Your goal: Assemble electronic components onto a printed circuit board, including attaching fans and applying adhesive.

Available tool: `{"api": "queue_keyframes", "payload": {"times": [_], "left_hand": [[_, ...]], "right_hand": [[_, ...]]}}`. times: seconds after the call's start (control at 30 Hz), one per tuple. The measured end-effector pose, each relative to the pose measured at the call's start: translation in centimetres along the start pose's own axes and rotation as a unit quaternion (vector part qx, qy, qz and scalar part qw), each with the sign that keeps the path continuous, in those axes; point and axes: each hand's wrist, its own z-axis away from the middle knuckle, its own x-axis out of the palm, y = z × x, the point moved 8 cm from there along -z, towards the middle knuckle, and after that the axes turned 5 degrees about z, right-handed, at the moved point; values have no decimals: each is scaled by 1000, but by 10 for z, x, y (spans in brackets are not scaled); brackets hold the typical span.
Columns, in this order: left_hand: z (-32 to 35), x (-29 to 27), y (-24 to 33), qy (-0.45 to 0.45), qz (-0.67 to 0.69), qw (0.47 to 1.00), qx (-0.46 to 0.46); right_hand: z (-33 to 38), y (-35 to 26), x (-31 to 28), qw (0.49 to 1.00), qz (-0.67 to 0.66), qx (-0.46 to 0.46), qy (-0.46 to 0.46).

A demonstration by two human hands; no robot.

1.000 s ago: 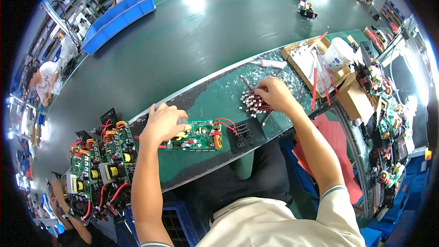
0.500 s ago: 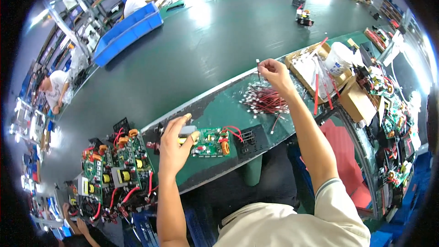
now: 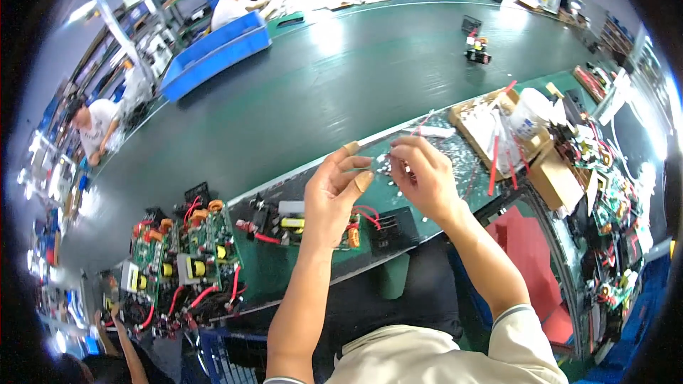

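Note:
My right hand (image 3: pixel 427 176) is closed in a pinch; what it holds is mostly hidden by the fingers, and it appears to be a short wire with a small connector. Under and beside it lies the pile of connector wires, of which mainly white connector ends (image 3: pixel 384 165) show. To its left my left hand (image 3: pixel 333 195) is raised and open, thumb and fingers apart, with pale covers on some fingertips. Behind the left hand and wrist lies a circuit board with a yellow transformer (image 3: pixel 292 222), partly hidden. A black slotted plate (image 3: pixel 395 230) lies to its right, with red wires running to it.
Several assembled boards (image 3: pixel 186 263) stand at the left. At the right are a cardboard tray (image 3: pixel 469 122), a white tub (image 3: pixel 532 110) and a cardboard box (image 3: pixel 557 163). A blue bin (image 3: pixel 213 53) stands across the green table (image 3: pixel 284 107). Co-workers sit at the far left.
My left hand has left the circuit board and moved up and right. My right hand has come lower, over the wire pile, so the two hands are now close together.

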Motion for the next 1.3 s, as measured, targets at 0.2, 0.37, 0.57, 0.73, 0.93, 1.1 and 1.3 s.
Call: {"api": "queue_keyframes", "payload": {"times": [0.2,0.37,0.57,0.73,0.93,1.1,1.3], "left_hand": [[29,-51,-12,101,73,991,-50],[39,-85,-27,132,188,968,-95],[49,-103,-33,108,199,964,-139],[53,-120,-13,134,90,980,-113],[84,-107,57,86,-615,753,215],[96,-87,0,-101,-688,718,37],[89,-96,-17,-70,-695,716,-2]], "right_hand": [[13,-53,39,996,-42,-82,1],[60,-7,94,809,-428,399,-62],[56,-11,120,796,-444,389,-134],[48,-22,132,820,-412,368,-151],[36,-36,141,942,-153,206,-216],[52,-36,160,948,-99,147,-263],[61,-40,174,952,-87,90,-279]]}}
